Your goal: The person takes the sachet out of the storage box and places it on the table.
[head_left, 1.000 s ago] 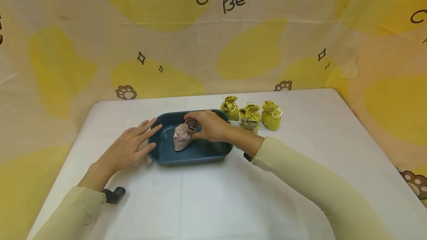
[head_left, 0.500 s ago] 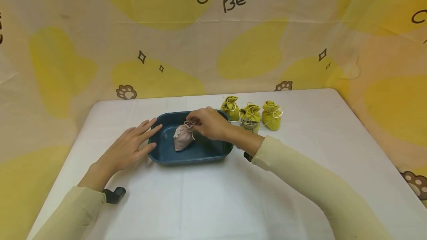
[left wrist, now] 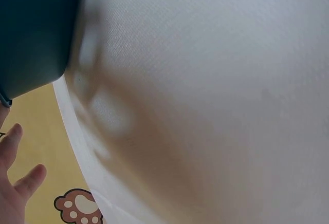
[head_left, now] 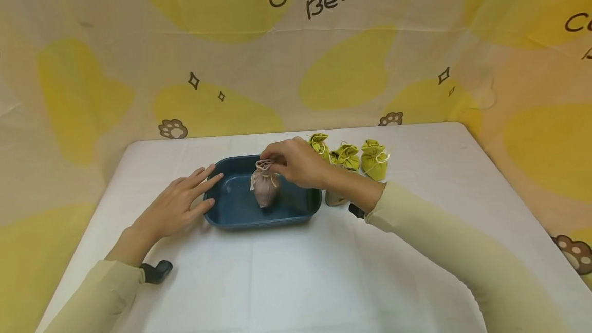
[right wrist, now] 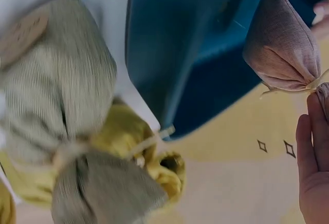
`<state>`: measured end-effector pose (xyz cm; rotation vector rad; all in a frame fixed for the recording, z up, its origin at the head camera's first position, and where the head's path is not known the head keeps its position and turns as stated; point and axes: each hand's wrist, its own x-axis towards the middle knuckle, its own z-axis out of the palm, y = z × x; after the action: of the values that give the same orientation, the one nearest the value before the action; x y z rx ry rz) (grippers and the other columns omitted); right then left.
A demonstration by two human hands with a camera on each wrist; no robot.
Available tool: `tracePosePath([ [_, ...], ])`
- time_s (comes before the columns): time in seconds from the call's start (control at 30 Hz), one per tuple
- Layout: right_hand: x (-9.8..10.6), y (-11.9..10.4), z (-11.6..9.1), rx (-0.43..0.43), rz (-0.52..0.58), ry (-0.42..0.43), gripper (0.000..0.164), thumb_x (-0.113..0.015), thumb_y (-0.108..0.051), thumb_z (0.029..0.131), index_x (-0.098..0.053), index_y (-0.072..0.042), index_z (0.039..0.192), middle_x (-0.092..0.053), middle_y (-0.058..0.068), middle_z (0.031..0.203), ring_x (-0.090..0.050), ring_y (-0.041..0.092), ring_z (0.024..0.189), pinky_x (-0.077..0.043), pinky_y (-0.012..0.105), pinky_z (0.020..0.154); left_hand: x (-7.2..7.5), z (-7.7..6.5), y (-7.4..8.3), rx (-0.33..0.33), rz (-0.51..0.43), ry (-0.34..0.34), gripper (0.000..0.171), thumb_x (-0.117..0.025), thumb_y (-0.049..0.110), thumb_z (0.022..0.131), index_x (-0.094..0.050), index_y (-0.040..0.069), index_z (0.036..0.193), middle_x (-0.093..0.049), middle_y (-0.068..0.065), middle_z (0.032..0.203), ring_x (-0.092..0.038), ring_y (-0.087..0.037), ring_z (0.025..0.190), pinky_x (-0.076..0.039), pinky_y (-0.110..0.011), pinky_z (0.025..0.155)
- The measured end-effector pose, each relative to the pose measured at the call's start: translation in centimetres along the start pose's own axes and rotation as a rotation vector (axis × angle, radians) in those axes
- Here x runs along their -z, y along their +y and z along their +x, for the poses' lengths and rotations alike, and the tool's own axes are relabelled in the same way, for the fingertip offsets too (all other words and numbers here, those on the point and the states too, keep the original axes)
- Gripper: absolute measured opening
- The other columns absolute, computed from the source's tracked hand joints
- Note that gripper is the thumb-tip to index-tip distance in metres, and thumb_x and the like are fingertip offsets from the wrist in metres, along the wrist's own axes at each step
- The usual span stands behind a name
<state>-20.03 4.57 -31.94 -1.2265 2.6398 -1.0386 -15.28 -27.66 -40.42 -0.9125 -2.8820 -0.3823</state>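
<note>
My right hand (head_left: 300, 164) pinches the gathered neck of a dusty-pink drawstring pouch (head_left: 265, 191), which hangs upright over the dark blue basin (head_left: 233, 215). In the right wrist view the pouch (right wrist: 282, 41) appears bottom up beside the fingers (right wrist: 318, 147), its cord tied round the neck. My left hand (head_left: 178, 202) is spread at the basin's left end, with straight fingertips on the rim. The left wrist view shows part of that hand (left wrist: 13, 183) near the basin's outer wall (left wrist: 36, 34).
Right of the basin stand three yellow-green drawstring pouches (head_left: 374, 161). A grey-green pouch (right wrist: 61, 75) with a tag lies in front of them, mostly behind my right wrist in the head view. The white-covered table (head_left: 296, 276) meets a printed yellow cloth (head_left: 250, 76) at the back.
My right hand has lifted the pink pouch by its neck and moved slightly right. The pouch has gone from leaning to hanging upright. The left hand has stayed on the rim.
</note>
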Motion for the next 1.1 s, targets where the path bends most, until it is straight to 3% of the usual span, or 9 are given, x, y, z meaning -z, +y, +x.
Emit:
tracePosePath([
  [0.33,4.2,-1.7,-1.1,0.023,0.039,0.031,0.025,-0.073,-0.002,0.089,-0.071,-0.003,0.114,-0.074,0.005,0.110,-0.071,0.014,0.099,-0.055,0.026,0.086,0.3,0.0,-0.1,0.000,-0.003,-0.008,0.060,-0.055,0.036,0.101,-0.039,0.016,0.155,-0.030,-0.011,0.161,-0.034,-0.043,0.143,-0.032,-0.060,0.107],
  [0.53,7.2,-2.4,-1.7,0.063,-0.005,0.023,0.027,-0.073,-0.002,0.089,-0.070,-0.001,0.116,-0.075,0.006,0.108,-0.072,0.017,0.099,-0.055,0.033,0.087,0.5,0.0,0.0,0.002,-0.010,-0.021,0.060,-0.054,0.036,0.101,-0.038,0.016,0.155,-0.029,-0.010,0.162,-0.033,-0.042,0.143,-0.031,-0.061,0.108],
  [0.73,9.9,-2.9,-2.5,0.053,-0.057,0.022,0.031,-0.074,-0.002,0.088,-0.069,-0.002,0.119,-0.075,0.006,0.108,-0.071,0.016,0.099,-0.055,0.031,0.088,0.4,-0.1,0.0,0.001,0.001,-0.014,0.060,-0.055,0.036,0.101,-0.038,0.015,0.155,-0.031,-0.012,0.161,-0.034,-0.043,0.142,-0.032,-0.061,0.107],
  [1.1,12.7,-2.2,-5.2,0.090,-0.125,0.046,0.029,-0.074,0.002,0.087,-0.070,-0.001,0.115,-0.075,0.006,0.106,-0.072,0.017,0.097,-0.056,0.035,0.088,0.1,-0.1,0.1,0.014,-0.005,-0.015,0.060,-0.055,0.036,0.101,-0.038,0.016,0.155,-0.030,-0.011,0.161,-0.033,-0.043,0.142,-0.031,-0.061,0.108],
])
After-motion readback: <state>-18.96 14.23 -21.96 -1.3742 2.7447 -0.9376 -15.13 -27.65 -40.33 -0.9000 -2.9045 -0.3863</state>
